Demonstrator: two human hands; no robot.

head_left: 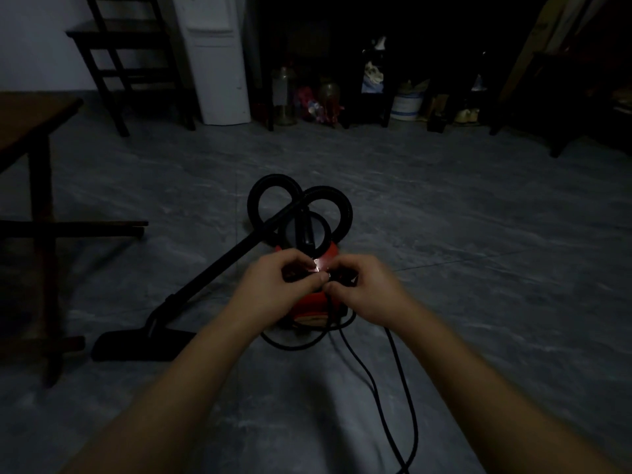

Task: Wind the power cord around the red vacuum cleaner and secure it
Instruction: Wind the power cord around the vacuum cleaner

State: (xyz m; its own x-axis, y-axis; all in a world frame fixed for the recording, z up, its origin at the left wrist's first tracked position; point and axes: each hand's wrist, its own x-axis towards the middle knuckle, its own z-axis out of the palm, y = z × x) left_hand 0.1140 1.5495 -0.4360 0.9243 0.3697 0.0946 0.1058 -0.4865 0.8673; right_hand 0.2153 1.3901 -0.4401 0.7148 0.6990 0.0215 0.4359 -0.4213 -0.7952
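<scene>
**Cord gathered atop the vacuum, slack loose on the floor**

Head view: the red vacuum cleaner [309,302] stands on the grey floor [478,234], directly beneath both hands. The left hand [273,285] has its fingers curled over a dark strand on top of the body, thumb pressed down on it. The right hand [364,292] meets it thumb to thumb, its fingers bent in and pinching the power cord [405,388] where it drops down the casing. From there two runs of cord trail across the floor towards the camera, and a loop lies round the base.

The risk, as I judge it, is the slack. A loose pull could let the turns slide off the rounded casing, or snag on the hose [301,200] coiled behind (its wand slants down to the floor nozzle [136,343] on the left).

The room is very dim. A small bright glint sits between the thumbs, and what causes it I cannot tell. The plug is not to be seen, the cord's far end runs out of frame at the bottom, and any hook or clip is hidden under the hands.
</scene>
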